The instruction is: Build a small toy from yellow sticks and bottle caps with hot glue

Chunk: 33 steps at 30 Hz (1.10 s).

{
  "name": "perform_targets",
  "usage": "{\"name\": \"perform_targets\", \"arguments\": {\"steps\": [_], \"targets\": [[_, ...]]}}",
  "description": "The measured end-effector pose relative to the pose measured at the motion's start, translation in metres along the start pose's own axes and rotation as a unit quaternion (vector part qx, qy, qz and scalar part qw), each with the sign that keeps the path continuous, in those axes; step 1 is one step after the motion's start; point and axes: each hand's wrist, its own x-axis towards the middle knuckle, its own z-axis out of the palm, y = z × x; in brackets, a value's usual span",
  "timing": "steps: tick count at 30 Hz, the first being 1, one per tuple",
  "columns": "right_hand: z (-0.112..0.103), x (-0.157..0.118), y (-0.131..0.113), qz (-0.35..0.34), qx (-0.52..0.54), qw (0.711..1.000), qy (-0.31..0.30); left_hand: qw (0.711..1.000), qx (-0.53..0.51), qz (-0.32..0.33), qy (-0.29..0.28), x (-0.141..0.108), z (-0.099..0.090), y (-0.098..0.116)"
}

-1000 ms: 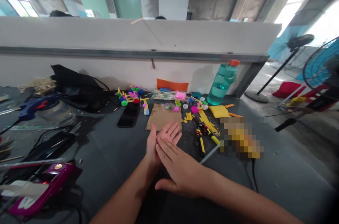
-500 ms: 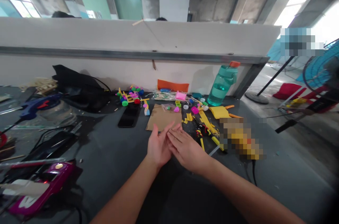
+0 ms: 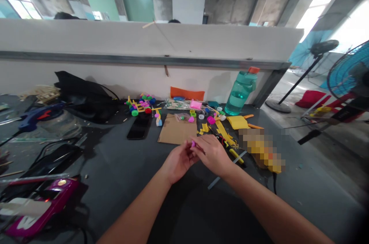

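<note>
A small pinkish-purple lump of modelling clay (image 3: 193,144) shows between the fingertips of both hands. My left hand (image 3: 179,162) is curled upward around its lower side, fingers bent. My right hand (image 3: 213,155) comes over from the other side, with its fingers closed on the lump. Part of the lump is hidden by the fingers. Just beyond the hands lies a brown cardboard sheet (image 3: 174,130), with a small clear bag (image 3: 181,117) on its far edge. Partly behind my right hand are yellow-handled pliers (image 3: 235,154).
Small figures of sticks and coloured balls (image 3: 141,106) stand at the back, near a black phone (image 3: 138,126). A teal bottle (image 3: 238,94) stands back right, beside yellow sheet pieces (image 3: 238,122). A blue glue gun (image 3: 40,116) and magenta power strip (image 3: 46,205) lie left.
The palms, pressed together before, have come apart into a fingertip hold, and the pink lump now shows. My right hand has shifted slightly right, uncovering a grey strip on the table.
</note>
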Motion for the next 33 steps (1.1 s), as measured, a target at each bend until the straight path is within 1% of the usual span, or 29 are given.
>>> {"name": "perform_targets", "arguments": {"steps": [3,6,8,11,15,19,21,25,28,31,33], "targets": [[0.0009,0.0,0.0022,-0.011,-0.009,1.0,0.007,0.997,0.076,-0.003,0.02,0.0011,-0.0027,-0.0047],[0.0019,0.0,0.0014,-0.018,0.0,1.0,-0.007,0.994,0.106,0.019,0.03,0.0014,-0.0053,-0.0033],[0.0025,0.0002,0.0012,-0.013,0.008,1.0,-0.016,0.992,0.12,0.033,0.033,0.0021,-0.0071,-0.0014],[0.0037,0.0007,0.0029,0.014,0.024,0.999,-0.019,0.988,0.144,0.033,0.041,0.0036,-0.0092,-0.0006],[0.0051,0.0016,0.0049,0.038,0.071,0.997,-0.01,0.986,0.156,0.04,0.037,0.0043,-0.0095,-0.0025],[0.0054,0.0014,0.0037,0.018,0.077,0.996,0.039,0.986,0.155,0.043,0.034,0.003,-0.0088,-0.0028],[0.0052,0.0014,0.0026,0.006,0.079,0.996,0.048,0.988,0.144,0.043,0.027,0.0023,-0.0084,-0.002],[0.0051,0.0022,0.001,-0.004,0.079,0.997,0.014,0.99,0.131,0.052,0.023,0.0024,-0.0075,-0.0011],[0.0062,0.0016,0.0006,0.003,0.071,0.997,-0.013,0.987,0.134,0.078,0.046,0.0044,-0.0075,-0.002],[0.0078,0.0002,0.0011,0.016,0.069,0.997,-0.008,0.98,0.156,0.097,0.072,0.0064,-0.0079,-0.0043],[0.0084,-0.0001,0.0018,0.024,0.071,0.997,0.007,0.974,0.185,0.104,0.076,0.007,-0.008,-0.0058]]}}
